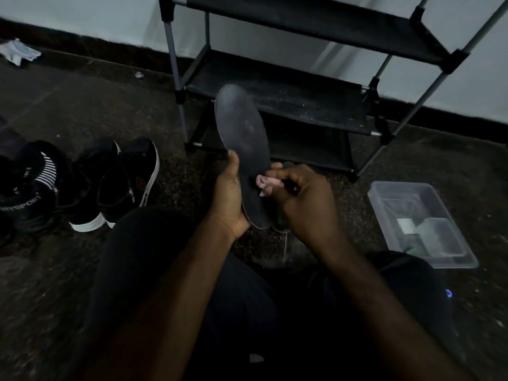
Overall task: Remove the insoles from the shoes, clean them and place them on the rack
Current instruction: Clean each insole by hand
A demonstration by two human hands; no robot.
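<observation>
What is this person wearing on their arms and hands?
Nothing that shows. The left hand and right hand are bare, with no gloves, and both forearms are bare: no sleeves, watch or bracelet in view. The light is too dim to rule out rings. Dark clothing covers the legs.

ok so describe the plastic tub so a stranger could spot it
Find the black shoe rack against the pale wall. On the floor by its front right leg, right of the person's right hand, sits a rectangular tub. It alone is see-through; the shoes across on the left are black.
</observation>
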